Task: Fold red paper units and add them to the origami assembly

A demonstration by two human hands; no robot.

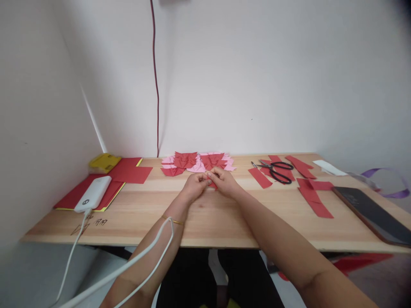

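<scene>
Pale wood-grain desktop (221,220) meets a white wall (257,77), with red pleated paper (185,160) just beyond your hands. Your left hand (195,186) and right hand (223,181) pinch a small red paper piece (213,185), mostly hidden by fingers. It should be light, easily creased; hold its edges gently.

Bare wood of the tabletop (279,206) is leaving two passages: one, at left, running between the power bank (93,193) and the left forearm (176,209); another, at right, between the right forearm (272,236) and the red strips (313,199). Beyond the left hand (195,187) and right hand (222,181), pleated papers (185,160) are blocking the way to the wall (208,85), while scissors (272,165) are obstructing the right rear. A phone (372,214) is hemming in the right edge, and a white cable (141,254) is crossing the left forearm.
</scene>
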